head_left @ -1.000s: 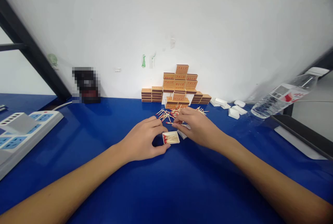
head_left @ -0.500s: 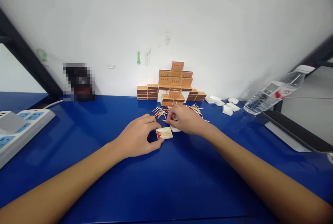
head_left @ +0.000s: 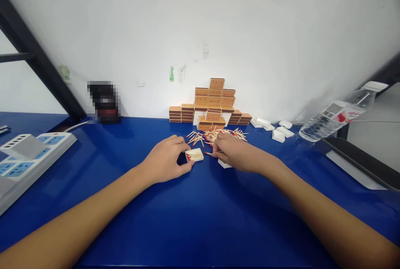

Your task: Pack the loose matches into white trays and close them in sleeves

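My left hand point(head_left: 167, 159) grips the end of a small white matchbox tray point(head_left: 200, 159), thumb on the near side and fingers on the far side. Several red-tipped matches point(head_left: 194, 156) lie in that tray. To its right, my right hand point(head_left: 234, 152) pinches a single match point(head_left: 208, 153), whose red head points left toward the tray. A second white tray point(head_left: 224, 164) sits partly hidden under my right hand. Just beyond both hands spreads a loose heap of matches point(head_left: 212, 135), partly covered by the right hand.
Matchboxes point(head_left: 214, 101) are stacked in a stepped pile against the wall. Several white trays point(head_left: 278, 135) and a tilted water bottle point(head_left: 339, 112) are at the right, with a black phone-like slab point(head_left: 362, 162) nearer. A power strip point(head_left: 40, 152) lies at the left on the blue table point(head_left: 187, 227).
My right hand has moved right and nearer, with the pinched match now showing clear of the heap. The left hand still holds the tray. The camera view has shifted slightly.
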`<act>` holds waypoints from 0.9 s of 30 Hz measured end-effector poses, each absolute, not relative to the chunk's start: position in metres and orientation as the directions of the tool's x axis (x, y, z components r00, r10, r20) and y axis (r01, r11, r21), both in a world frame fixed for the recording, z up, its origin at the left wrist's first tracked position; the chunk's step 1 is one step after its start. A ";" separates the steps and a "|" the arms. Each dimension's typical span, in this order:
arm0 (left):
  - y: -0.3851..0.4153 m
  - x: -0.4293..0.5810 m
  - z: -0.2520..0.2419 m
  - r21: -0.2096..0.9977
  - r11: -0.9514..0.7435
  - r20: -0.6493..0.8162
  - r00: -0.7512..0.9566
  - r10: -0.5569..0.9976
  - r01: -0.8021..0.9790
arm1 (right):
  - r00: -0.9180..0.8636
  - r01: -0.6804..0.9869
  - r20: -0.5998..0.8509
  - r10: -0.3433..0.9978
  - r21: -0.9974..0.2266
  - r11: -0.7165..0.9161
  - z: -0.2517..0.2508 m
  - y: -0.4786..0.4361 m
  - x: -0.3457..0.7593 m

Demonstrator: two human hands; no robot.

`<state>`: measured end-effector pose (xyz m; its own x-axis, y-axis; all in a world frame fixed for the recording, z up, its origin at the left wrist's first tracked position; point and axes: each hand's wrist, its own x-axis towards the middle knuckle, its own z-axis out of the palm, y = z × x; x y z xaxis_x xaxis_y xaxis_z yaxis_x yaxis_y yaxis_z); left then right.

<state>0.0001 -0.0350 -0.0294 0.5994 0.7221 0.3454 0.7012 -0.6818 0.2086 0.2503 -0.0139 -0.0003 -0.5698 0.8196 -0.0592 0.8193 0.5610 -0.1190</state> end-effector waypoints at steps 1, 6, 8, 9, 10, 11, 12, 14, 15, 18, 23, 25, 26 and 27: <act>-0.035 0.000 -0.029 0.211 -0.684 0.346 0.601 0.721 0.699 | -0.570 0.819 -0.056 0.820 -0.116 0.562 -0.001 -0.014 0.250; -0.036 0.001 -0.030 0.217 -0.688 0.345 0.605 0.718 0.692 | -0.556 0.829 -0.064 0.828 -0.105 0.549 0.000 -0.013 0.245; -0.036 0.001 -0.030 0.217 -0.684 0.346 0.600 0.721 0.697 | -0.577 0.815 -0.059 0.815 -0.110 0.569 0.001 -0.015 0.247; -0.037 0.001 -0.030 0.217 -0.682 0.346 0.599 0.723 0.698 | -0.597 0.800 -0.048 0.801 -0.119 0.589 0.001 -0.015 0.248; -0.037 0.002 -0.029 0.218 -0.682 0.345 0.598 0.723 0.699 | -0.618 0.782 -0.034 0.786 -0.131 0.609 0.000 -0.016 0.251; -0.037 0.002 -0.029 0.220 -0.683 0.344 0.600 0.722 0.696 | -0.636 0.765 -0.018 0.772 -0.145 0.627 -0.002 -0.016 0.254; -0.037 0.002 -0.028 0.228 -0.686 0.341 0.604 0.721 0.690 | -0.652 0.748 -0.002 0.758 -0.161 0.644 -0.004 -0.015 0.257; -0.037 0.002 -0.029 0.246 -0.690 0.327 0.612 0.720 0.681 | -0.671 0.723 0.032 0.741 -0.191 0.664 -0.009 -0.013 0.263; -0.037 0.002 -0.029 0.248 -0.686 0.330 0.607 0.723 0.684 | -0.678 0.713 0.051 0.733 -0.197 0.673 -0.011 -0.012 0.265; -0.037 0.002 -0.030 0.248 -0.682 0.340 0.597 0.726 0.688 | -0.691 0.692 0.129 0.712 -0.169 0.702 -0.011 -0.013 0.265; -0.038 0.002 -0.030 0.269 -0.710 0.364 0.614 0.700 0.650 | -0.718 0.653 0.276 0.639 -0.050 0.755 -0.005 -0.025 0.250; -0.039 0.002 -0.029 0.277 -0.720 0.374 0.619 0.691 0.636 | -0.744 0.634 0.306 0.594 0.045 0.772 -0.009 -0.028 0.242; -0.039 0.002 -0.029 0.280 -0.725 0.378 0.622 0.686 0.630 | -0.760 0.624 0.314 0.570 0.104 0.775 -0.012 -0.028 0.239; -0.039 0.001 -0.029 0.283 -0.729 0.382 0.624 0.681 0.623 | -0.776 0.611 0.319 0.544 0.167 0.774 -0.016 -0.028 0.236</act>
